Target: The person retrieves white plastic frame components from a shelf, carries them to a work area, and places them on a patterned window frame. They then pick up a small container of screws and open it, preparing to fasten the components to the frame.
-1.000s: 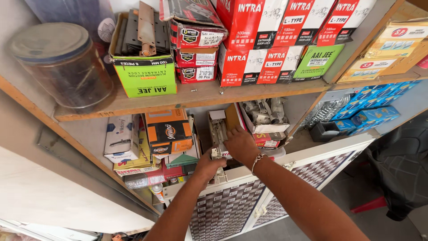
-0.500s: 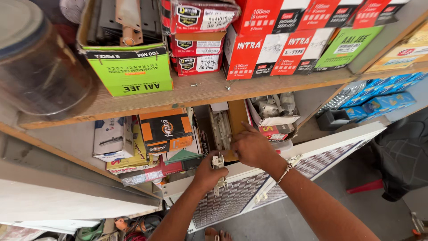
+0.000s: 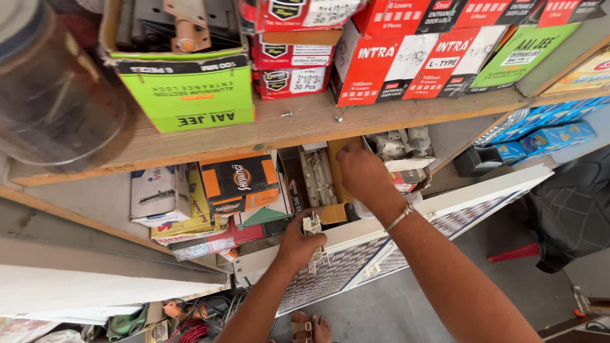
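My left hand (image 3: 298, 244) is shut on a small pale metal fitting (image 3: 312, 225), held just below the lower shelf. My right hand (image 3: 361, 173) reaches up into an open brown cardboard box (image 3: 335, 190) on that shelf, fingers curled at its far side. Pale metal fittings (image 3: 318, 174) lie stacked inside the box. A thin bracelet (image 3: 400, 217) sits on my right wrist.
A wooden shelf (image 3: 305, 124) above carries a green box (image 3: 190, 95) of dark hinges, red boxes (image 3: 406, 60) and a large jar (image 3: 51, 89). An orange-and-black box (image 3: 240, 183) stands left of the open box. A white patterned panel (image 3: 381, 241) leans below. Sandalled feet (image 3: 308, 327) show on the floor.
My right hand has moved up from beside the left hand into the open box. The left hand stays low with the fitting. The view has moved closer to the shelves.
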